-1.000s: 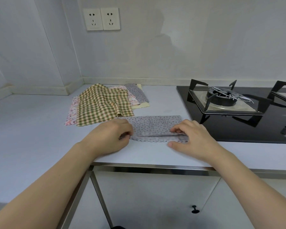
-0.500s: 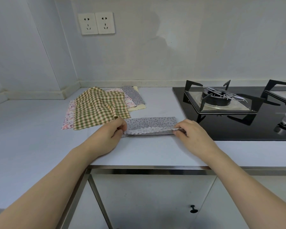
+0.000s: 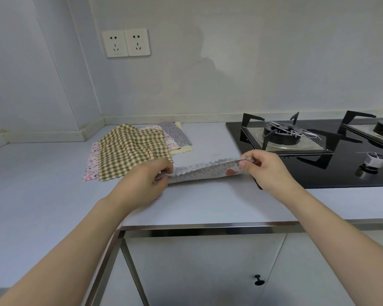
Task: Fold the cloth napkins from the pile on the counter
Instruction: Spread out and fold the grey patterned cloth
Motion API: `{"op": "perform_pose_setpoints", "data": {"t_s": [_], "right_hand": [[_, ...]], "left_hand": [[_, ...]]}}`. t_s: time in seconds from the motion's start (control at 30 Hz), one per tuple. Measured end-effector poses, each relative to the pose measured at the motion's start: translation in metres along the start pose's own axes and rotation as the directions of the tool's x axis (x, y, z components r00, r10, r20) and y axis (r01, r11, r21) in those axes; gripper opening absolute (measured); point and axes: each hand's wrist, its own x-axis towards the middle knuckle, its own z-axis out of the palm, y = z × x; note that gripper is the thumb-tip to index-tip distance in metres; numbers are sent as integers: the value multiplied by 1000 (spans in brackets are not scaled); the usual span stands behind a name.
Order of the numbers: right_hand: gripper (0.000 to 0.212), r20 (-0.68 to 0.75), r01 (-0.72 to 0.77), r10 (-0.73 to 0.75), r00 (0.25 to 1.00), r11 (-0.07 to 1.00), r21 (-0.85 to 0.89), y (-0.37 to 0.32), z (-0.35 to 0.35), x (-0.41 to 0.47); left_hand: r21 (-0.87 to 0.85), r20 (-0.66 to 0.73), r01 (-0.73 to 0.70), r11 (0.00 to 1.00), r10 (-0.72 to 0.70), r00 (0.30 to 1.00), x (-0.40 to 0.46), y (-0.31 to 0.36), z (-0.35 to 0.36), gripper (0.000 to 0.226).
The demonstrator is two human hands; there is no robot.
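Note:
A grey dotted napkin (image 3: pixel 205 171), folded into a long strip with a scalloped edge, is held just above the counter (image 3: pixel 197 204). My left hand (image 3: pixel 146 182) pinches its left end and my right hand (image 3: pixel 265 168) pinches its right end, which is raised higher. Behind and to the left lies the pile of napkins (image 3: pixel 131 151): a green checked one on top, a pink flowered one beneath, a grey dotted one and a pale yellow one at the back.
A black gas hob (image 3: pixel 318 151) with pan supports and a knob (image 3: pixel 373 159) lies close to my right hand. Two wall sockets (image 3: pixel 126 42) sit above the pile. The counter's metal front edge (image 3: pixel 208 227) runs above white cabinet doors.
Both hands went from pressing the folded grey strip flat to pinching its ends and lifting it off the counter, the right end highest.

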Motion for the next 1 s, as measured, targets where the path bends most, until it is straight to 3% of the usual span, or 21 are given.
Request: {"op": "perform_pose_setpoints", "data": {"t_s": [0.13, 0.27, 0.47, 0.57, 0.63, 0.73, 1.0], "right_hand": [[8, -7, -12, 12, 1000, 1000, 25, -15, -9, 7], [11, -16, -11, 13, 1000, 995, 101, -24, -14, 8], [13, 80, 117, -101, 992, 963, -242, -29, -23, 7], [21, 199, 215, -130, 971, 836, -504, -27, -29, 7], [15, 218, 249, -144, 965, 759, -602, -27, -31, 9], [12, 141, 215, -164, 976, 801, -558, -32, -35, 10], [14, 67, 140, -123, 990, 897, -419, -68, -42, 11]], "left_hand": [[87, 23, -112, 990, 110, 994, 5, 8, -4, 22], [41, 42, -29, 999, 28, 999, 3, 18, -4, 14], [-1, 128, 102, 995, -101, 987, 1, 24, -4, 10], [35, 40, 107, 994, -109, 993, 4, 23, -8, 7], [99, -60, 54, 994, -49, 997, 7, 23, -13, 7], [189, -184, 5, 982, 30, 983, 11, 27, -24, 7], [259, -358, 89, 962, 10, 934, 17, 39, -47, 7]]}}
